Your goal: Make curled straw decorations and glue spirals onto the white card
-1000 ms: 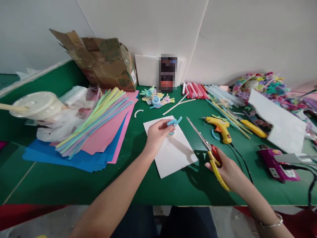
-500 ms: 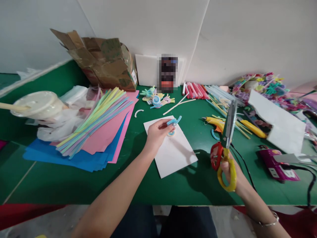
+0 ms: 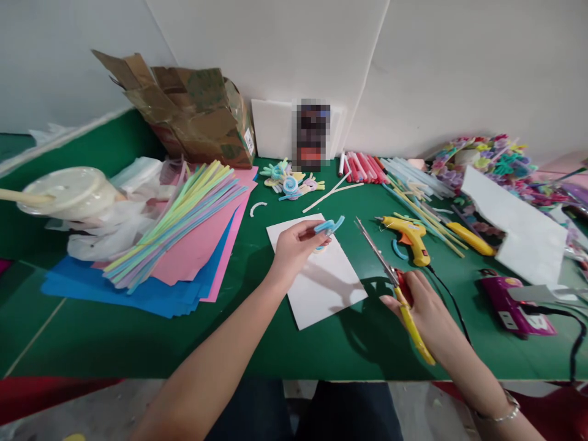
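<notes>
My left hand [image 3: 294, 250] pinches a small curled blue foam piece [image 3: 329, 226] just above a white sheet of paper [image 3: 321, 288] on the green table [image 3: 138, 343]. Its fingers are closed round the piece. My right hand [image 3: 425, 306] grips a pair of scissors [image 3: 390, 278] with red and yellow handles. The closed blades point up and left toward the blue piece, a short gap away from it.
A yellow glue gun [image 3: 410, 237] lies right of the scissors, a purple device [image 3: 514, 303] farther right. Coloured paper sheets with long foam strips [image 3: 184, 226] lie left, beside a cardboard box [image 3: 193, 113] and a white plastic container [image 3: 68, 193]. Sticks and finished foam shapes [image 3: 289, 182] fill the back.
The scissors swung upright half a second ago. They have come back down, blades pointing at the blue piece again. My left hand has barely moved.
</notes>
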The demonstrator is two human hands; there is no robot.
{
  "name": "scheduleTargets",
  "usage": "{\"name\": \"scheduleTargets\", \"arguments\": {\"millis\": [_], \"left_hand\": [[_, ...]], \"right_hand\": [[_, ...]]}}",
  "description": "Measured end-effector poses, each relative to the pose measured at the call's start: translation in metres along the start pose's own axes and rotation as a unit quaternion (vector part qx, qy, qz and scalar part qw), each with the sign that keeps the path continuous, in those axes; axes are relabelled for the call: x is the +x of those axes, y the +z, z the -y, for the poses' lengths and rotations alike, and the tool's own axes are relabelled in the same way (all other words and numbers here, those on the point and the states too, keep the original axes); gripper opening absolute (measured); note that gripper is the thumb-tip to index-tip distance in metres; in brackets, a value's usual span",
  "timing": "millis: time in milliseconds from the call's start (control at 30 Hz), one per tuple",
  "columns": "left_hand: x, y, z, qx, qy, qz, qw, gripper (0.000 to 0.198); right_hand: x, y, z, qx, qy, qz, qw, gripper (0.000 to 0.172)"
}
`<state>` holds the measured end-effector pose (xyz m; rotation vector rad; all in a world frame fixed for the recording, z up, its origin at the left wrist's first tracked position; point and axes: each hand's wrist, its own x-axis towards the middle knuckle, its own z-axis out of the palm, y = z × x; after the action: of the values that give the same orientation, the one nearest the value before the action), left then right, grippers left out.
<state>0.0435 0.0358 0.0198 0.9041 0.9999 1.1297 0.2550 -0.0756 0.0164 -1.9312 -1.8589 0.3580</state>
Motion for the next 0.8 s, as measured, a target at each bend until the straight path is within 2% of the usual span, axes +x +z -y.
{"name": "scheduleTargets", "arguments": {"millis": [267,500,800], "left_hand": [[-0.001,0.002,0.002,0.007,-0.012,0.042,0.999,0.019],[-0.001,0.002,0.003,0.016,-0.027,0.057,0.998,0.017],[0.001,0.002,0.004,0.016,-0.044,0.050,0.998,0.014]], "right_hand": [[0.001,0.005,0.011,-0.057,0.020,0.039,0.997,0.044],[0.004,0.004,0.017,-0.035,-0.005,0.014,0.999,0.049],[0.003,0.008,0.017,-0.006,-0.018,-0.003,1.000,0.053]]}}
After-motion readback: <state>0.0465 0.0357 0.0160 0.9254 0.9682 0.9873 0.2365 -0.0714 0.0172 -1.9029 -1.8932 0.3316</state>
